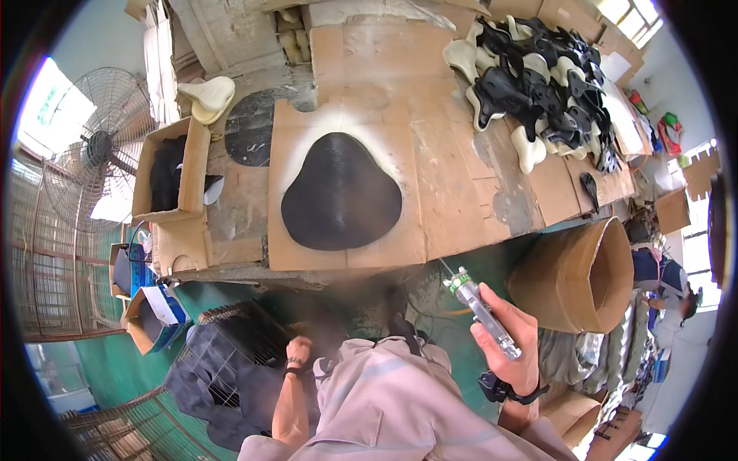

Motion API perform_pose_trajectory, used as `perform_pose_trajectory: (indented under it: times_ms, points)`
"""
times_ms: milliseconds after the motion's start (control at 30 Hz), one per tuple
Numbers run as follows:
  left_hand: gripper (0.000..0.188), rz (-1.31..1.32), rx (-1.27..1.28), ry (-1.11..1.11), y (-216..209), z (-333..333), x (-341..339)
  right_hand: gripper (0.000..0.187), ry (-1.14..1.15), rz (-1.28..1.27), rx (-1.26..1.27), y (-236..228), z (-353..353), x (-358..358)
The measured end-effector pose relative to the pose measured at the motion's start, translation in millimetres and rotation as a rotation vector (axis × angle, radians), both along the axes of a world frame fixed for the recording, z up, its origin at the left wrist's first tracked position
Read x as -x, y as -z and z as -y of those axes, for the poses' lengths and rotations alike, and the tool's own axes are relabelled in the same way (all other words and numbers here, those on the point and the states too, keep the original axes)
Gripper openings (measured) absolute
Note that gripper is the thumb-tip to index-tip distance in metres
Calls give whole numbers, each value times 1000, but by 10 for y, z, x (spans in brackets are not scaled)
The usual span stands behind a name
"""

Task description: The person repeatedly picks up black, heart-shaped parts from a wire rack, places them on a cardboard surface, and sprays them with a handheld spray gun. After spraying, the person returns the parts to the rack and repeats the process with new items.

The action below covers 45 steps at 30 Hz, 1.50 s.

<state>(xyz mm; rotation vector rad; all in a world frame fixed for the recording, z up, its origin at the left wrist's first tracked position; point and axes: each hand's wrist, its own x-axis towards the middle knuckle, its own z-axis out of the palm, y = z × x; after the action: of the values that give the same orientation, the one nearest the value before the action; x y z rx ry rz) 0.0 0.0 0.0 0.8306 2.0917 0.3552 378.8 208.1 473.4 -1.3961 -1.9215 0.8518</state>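
My right hand [511, 338] is wrapped round a silver hand tool [483, 313] with a green collar and a thin metal tip. The tip points up and left, toward the front edge of the table. My left hand [299, 349] is low at my left side with its fingers curled, next to a heap of dark sheets [223, 376]; its palm side is hidden. On the table, a black rounded-triangular cover piece [342, 196] lies flat on a cardboard sheet [415, 238]. A whitish film rings the piece's upper edge. Neither hand touches it.
Black and cream bicycle saddle parts [538, 84] are heaped at the table's far right. At the left stand a cardboard box [196, 173] with dark pieces, a cream saddle part [209, 96] and a large fan [96, 146]. A big cardboard drum [557, 276] stands at the right.
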Motion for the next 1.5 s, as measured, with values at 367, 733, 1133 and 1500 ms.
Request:
perform_pose_trajectory:
  times_ms: [367, 733, 1133, 1500]
  points:
    - [11, 471, 58, -658, 393, 956, -232, 60, -200, 93, 259, -188, 222, -170]
    - [16, 276, -64, -399, 360, -74, 16, 61, -154, -1, -8, 31, -102, 233]
    - [11, 203, 110, -279, 357, 398, -156, 56, 8, 48, 25, 36, 39, -14]
    - [16, 528, 70, -466, 669, 182, 121, 64, -95, 122, 47, -94, 137, 56]
